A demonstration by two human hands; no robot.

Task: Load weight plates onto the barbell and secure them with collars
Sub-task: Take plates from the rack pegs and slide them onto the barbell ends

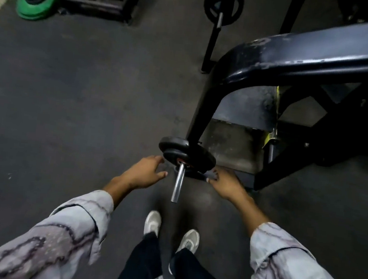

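- Two black weight plates [186, 154] are seen stacked on the bar, tilted, close against the frame.
- The bare steel barbell sleeve [178, 183] is left protruding below them, uncollared.

Both your arms reach forward and down, sleeves pulled back off the wrists. Your left hand [144, 172] sits palm down, fingers loosely spread and relaxed, thumb out toward the middle, holding nothing. Your right hand [226, 184] is a little further forward, palm down too, fingers stretched ahead; the fingertips are dark and blurred, so contact can't be told. The hands are apart, with a gap between them. Your feet show below, in light shoes, side by side, toes forward.
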